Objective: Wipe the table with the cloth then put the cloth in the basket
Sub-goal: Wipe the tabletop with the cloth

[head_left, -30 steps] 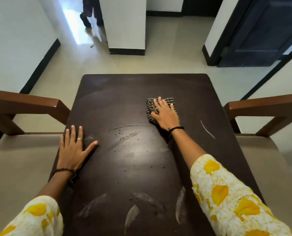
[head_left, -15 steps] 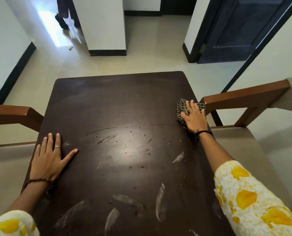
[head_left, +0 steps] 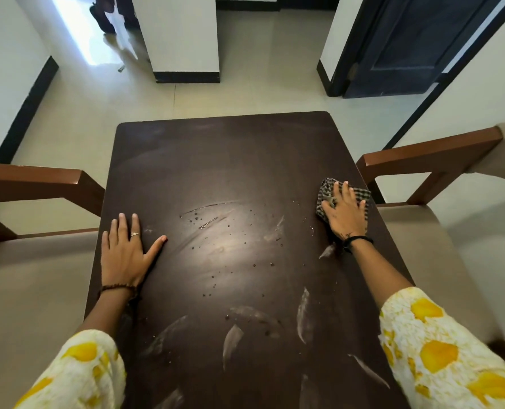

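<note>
While the right hand [head_left: 345, 214] lies flat with fingers spread and pressed down on the cloth [head_left: 326, 196], nothing is gripped; the palm simply pins the fabric to the surface [head_left: 230, 172]. That checked cloth sits crumpled at about three o'clock on the dark brown top, just beside its right edge, with folds showing past the fingertips and at the thumb side. A black band circles the right wrist. Over at nine o'clock the left hand [head_left: 125, 252] rests open and empty, palm down, thumb angled toward the centre, a ring on one finger and a beaded bracelet at the wrist. Between the two hands, around the middle of the top, lie small droplets and a thin streak, and toward six o'clock pale smears mark the wood. Both arms end in white sleeves with yellow blotches [head_left: 451, 358]. Wooden-armed chairs [head_left: 428, 154] with beige seats stand at either side, touching or nearly touching the top's edges. At one o'clock beyond is a dark door [head_left: 407, 45].
</note>
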### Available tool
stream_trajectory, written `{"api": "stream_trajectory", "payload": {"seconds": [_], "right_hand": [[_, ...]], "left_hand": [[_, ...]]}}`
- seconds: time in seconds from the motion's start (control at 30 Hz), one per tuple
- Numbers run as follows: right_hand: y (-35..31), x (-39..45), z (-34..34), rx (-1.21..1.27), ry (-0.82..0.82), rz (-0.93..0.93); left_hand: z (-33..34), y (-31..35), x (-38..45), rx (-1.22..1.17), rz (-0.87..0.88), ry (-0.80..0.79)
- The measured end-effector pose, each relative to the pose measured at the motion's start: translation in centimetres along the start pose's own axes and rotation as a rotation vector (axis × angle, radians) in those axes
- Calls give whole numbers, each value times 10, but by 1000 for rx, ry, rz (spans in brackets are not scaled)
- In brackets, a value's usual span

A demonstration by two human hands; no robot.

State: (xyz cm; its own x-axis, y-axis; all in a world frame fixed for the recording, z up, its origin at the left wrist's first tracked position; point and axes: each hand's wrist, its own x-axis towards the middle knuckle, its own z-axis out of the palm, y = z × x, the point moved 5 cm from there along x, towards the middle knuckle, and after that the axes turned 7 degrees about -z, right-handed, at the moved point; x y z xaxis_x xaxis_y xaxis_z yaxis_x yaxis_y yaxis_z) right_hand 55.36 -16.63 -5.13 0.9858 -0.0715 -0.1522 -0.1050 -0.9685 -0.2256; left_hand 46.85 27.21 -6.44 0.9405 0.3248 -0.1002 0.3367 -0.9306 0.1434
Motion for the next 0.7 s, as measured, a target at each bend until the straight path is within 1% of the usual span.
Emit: {"api": "stream_trajectory", "payload": {"seconds": [0.13, 0.27, 0.5, 0.6, 0.7], "right_hand": [[-41, -5, 9, -24, -2, -42], [-99, -7, 22, -37, -12, -127], [-237, -13, 55, -61, -57, -362], [-293, -19, 72, -57, -81, -462], [-343, -26, 88, -59, -123, -550]], "left_hand": [[0, -1, 1, -49, -5, 2], [-2, -2, 0, -122, -9, 23], [0, -10, 1, -367, -25, 78], [0, -10, 2, -450, -5, 99], [-2, -13, 3, -530, 16, 166]]}}
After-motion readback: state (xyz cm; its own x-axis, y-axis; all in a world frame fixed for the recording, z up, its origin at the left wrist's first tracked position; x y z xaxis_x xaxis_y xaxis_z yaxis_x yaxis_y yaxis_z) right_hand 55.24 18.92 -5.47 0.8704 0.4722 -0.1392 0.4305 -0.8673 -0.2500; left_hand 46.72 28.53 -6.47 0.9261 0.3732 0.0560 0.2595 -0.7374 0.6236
